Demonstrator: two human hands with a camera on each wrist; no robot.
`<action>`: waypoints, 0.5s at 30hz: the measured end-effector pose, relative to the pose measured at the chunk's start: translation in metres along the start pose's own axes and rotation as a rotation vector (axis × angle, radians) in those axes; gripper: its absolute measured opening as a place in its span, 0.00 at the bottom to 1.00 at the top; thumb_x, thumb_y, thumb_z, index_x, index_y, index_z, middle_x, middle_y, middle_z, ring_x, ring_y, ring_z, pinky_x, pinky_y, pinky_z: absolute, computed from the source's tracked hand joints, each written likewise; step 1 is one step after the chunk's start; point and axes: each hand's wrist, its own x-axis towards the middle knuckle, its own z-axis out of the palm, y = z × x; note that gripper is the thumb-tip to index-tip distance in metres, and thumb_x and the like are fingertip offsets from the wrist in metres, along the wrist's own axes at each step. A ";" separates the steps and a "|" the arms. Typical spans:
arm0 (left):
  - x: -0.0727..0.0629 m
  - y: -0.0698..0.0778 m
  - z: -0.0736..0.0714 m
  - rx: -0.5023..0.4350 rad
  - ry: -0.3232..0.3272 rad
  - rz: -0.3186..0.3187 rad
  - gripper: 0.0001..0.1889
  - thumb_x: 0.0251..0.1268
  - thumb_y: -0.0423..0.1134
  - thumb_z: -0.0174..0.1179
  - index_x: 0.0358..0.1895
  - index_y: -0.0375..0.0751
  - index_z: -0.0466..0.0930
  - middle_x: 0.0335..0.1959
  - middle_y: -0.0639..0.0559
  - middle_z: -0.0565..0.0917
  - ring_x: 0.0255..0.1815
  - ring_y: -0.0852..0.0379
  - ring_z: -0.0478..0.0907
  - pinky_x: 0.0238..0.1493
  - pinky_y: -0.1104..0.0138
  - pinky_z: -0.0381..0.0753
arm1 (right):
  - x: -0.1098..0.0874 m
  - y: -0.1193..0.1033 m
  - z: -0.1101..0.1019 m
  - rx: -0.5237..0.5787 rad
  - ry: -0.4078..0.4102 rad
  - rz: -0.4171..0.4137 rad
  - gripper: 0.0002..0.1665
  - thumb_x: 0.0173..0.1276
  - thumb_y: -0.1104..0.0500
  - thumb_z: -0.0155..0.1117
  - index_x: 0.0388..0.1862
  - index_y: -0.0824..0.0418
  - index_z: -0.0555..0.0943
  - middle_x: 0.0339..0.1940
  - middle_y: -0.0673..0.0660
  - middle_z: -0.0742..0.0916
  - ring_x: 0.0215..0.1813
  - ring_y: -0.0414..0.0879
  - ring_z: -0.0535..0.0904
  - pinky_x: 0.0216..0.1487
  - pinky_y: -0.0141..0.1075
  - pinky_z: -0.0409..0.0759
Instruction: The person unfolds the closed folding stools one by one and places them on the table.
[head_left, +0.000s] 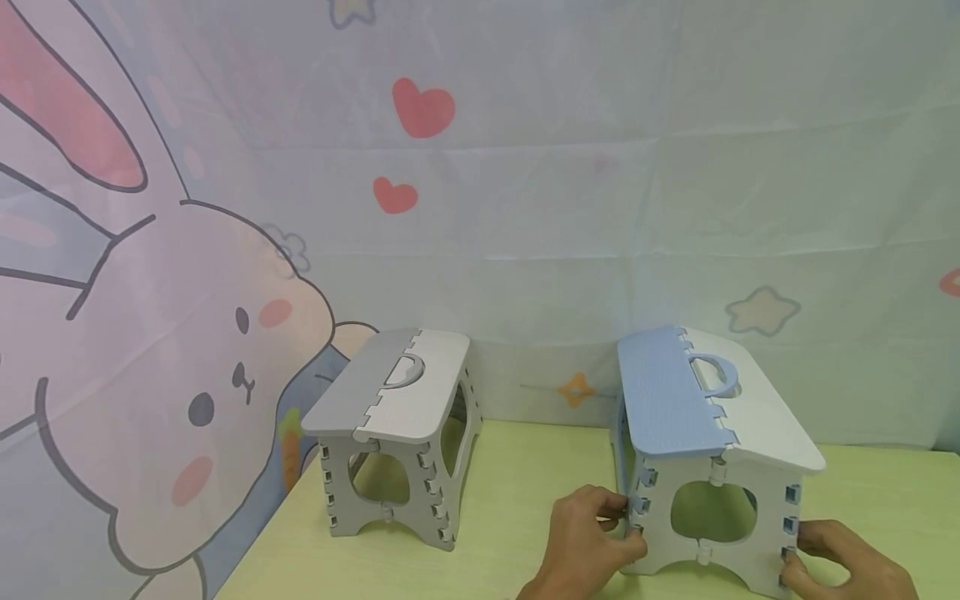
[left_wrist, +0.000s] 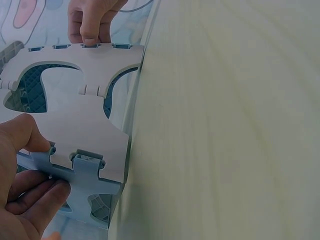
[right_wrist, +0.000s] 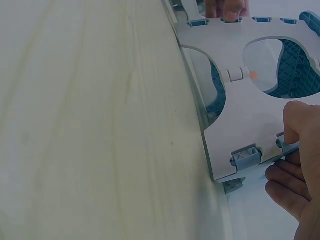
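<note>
A blue-and-white folding step stool stands unfolded on the table at the right, its white end panel facing me. My left hand pinches the panel's left hinged edge, thumb in front and fingers round the blue side leg. On the opposite edge, my right hand grips low down. Its thumb presses by a blue hinge, and the curled fingers lie behind the edge. The stool's top has a blue half, a white half and a handle loop at the seam.
A second folding stool, grey and white, stands unfolded to the left on the pale yellow-green table. Behind both hangs a cloth backdrop printed with a rabbit, hearts and stars.
</note>
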 end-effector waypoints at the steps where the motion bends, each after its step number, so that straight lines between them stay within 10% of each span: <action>1: 0.000 0.000 0.000 0.000 -0.002 -0.003 0.10 0.51 0.28 0.71 0.40 0.35 0.89 0.36 0.61 0.83 0.38 0.68 0.84 0.43 0.78 0.86 | 0.000 0.000 0.000 -0.003 0.000 0.001 0.17 0.61 0.60 0.81 0.46 0.65 0.87 0.40 0.56 0.90 0.32 0.40 0.86 0.29 0.30 0.85; 15: 0.000 0.001 0.002 0.025 0.016 0.001 0.10 0.50 0.27 0.71 0.39 0.35 0.88 0.36 0.60 0.83 0.37 0.69 0.83 0.41 0.80 0.85 | 0.001 0.000 -0.001 -0.013 0.022 -0.006 0.17 0.59 0.60 0.81 0.45 0.65 0.87 0.40 0.57 0.90 0.31 0.37 0.85 0.28 0.30 0.84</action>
